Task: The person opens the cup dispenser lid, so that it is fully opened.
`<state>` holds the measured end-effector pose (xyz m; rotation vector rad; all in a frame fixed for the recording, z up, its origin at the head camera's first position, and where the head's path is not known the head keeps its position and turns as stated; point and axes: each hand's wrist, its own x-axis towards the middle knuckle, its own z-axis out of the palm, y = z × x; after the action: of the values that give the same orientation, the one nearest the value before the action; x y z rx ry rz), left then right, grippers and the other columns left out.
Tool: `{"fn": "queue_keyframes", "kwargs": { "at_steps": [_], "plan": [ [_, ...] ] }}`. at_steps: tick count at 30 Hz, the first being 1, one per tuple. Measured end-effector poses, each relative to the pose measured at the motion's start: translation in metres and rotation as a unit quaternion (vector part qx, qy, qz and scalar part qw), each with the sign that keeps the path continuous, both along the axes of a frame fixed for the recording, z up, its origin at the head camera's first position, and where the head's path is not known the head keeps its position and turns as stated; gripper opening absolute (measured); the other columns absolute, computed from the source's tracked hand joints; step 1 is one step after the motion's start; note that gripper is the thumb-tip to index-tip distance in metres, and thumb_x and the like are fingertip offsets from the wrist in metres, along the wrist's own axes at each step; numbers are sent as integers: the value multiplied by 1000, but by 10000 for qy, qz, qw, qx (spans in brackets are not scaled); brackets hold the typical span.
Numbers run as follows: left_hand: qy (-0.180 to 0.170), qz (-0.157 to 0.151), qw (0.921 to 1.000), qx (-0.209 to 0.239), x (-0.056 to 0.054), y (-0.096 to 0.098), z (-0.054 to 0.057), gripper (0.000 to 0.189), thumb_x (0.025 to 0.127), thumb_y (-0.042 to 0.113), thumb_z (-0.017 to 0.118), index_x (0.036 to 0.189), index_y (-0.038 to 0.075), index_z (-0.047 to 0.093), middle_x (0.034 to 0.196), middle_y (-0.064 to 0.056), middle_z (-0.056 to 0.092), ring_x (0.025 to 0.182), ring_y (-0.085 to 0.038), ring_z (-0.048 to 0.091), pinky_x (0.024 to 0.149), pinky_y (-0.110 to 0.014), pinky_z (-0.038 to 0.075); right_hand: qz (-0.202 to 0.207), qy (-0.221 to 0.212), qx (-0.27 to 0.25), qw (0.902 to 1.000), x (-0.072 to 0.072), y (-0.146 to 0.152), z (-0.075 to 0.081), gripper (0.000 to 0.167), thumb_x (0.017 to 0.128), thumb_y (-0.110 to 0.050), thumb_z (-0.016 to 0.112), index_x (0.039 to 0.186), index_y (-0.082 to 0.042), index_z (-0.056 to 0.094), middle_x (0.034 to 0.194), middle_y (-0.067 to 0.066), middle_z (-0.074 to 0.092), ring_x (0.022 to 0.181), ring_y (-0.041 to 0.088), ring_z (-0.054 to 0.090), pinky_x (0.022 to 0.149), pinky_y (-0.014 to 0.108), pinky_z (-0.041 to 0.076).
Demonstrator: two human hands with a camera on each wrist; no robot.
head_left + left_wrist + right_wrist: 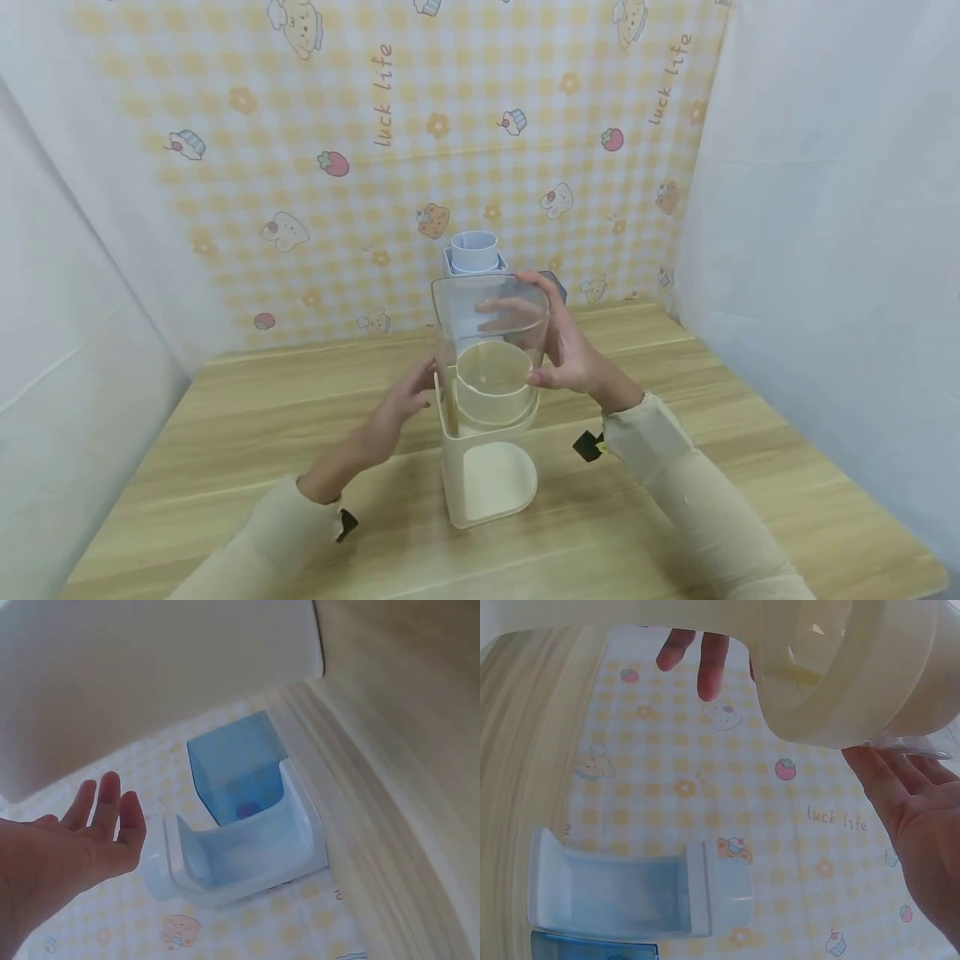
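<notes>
A cream-coloured stand [452, 479] with a flat base and a round collar [495, 408] stands upright on the table in the head view. My right hand [570, 350] holds a clear plastic container [453, 304] at the top of this stand, thumb on the near side and fingers behind. Where the container's lower end sits against the collar is hard to tell. Beside the stand's left side is my left hand [397, 408], its fingers loosely bent. In the left wrist view, that hand [82, 851] grips nothing and lies near the cream panel [165, 667].
Behind, against the yellow checked cloth [330, 225], stands a pale blue stand [247, 859] with a round top. A see-through blue container [232, 761] is next to it. The wooden table [285, 425] has white curtains [817, 233] at its sides.
</notes>
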<state>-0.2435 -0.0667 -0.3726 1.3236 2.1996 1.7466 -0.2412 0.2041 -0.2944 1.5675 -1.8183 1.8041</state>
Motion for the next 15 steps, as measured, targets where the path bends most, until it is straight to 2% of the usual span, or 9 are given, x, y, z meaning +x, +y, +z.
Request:
{"fn": "queue_keyframes", "kwargs": {
  "at_steps": [3,6,10,15],
  "plan": [
    [191,-171,9997,28,13,-1,-5,83,102,54,37,156,-1,8,151,-30,31,132,-46,36,101,-61,32,-6,-8,15,10000,1,-2,0,96,82,-48,78,149,-27,14,145,11,48,123,34,57,97,60,45],
    [233,2,9997,-40,24,3,-8,100,95,65,47,156,-1,3,154,-28,28,136,-46,34,103,-64,32,-39,55,31,10000,2,-3,1,96,82,-49,77,149,-27,13,145,13,47,123,36,57,97,61,45],
    [129,340,9993,21,34,6,-11,111,87,64,63,157,1,4,155,-25,30,138,-42,34,104,-67,30,-117,133,62,9998,5,-6,1,96,82,-50,76,149,-26,13,145,12,47,123,37,56,94,61,47],
    [66,545,9984,162,39,4,-15,117,78,57,77,158,8,8,154,-18,35,140,-38,33,104,-66,30,-123,129,71,9998,6,-11,0,95,82,-51,76,149,-24,14,144,13,48,123,39,56,92,61,48]
  ]
}}
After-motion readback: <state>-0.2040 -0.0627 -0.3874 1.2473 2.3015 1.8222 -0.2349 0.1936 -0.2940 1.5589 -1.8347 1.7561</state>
